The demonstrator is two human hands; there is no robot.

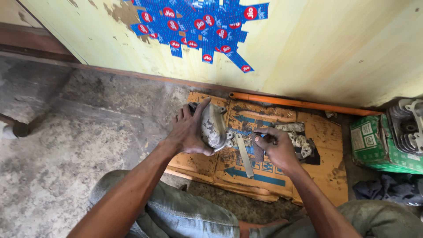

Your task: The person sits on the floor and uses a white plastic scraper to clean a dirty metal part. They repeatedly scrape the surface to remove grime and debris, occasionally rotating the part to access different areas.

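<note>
Rough, stained concrete floor (pixel 66 145). Lying flat on it: worn orange cardboard (pixel 326 176) with blue arrows, beside the wall. On the cardboard, a flat metal strip (pixel 243 155) and a grimy rag (pixel 302 143). Right, a green box (pixel 368 143).

From my feed: a flattened orange cardboard box (pixel 328 174) with blue arrows lies on the floor, a green-and-white carton (pixel 370 143) sits at its right, and blue strip stickers with red round dots (pixel 200 22) cluster on the yellow wall.
</note>
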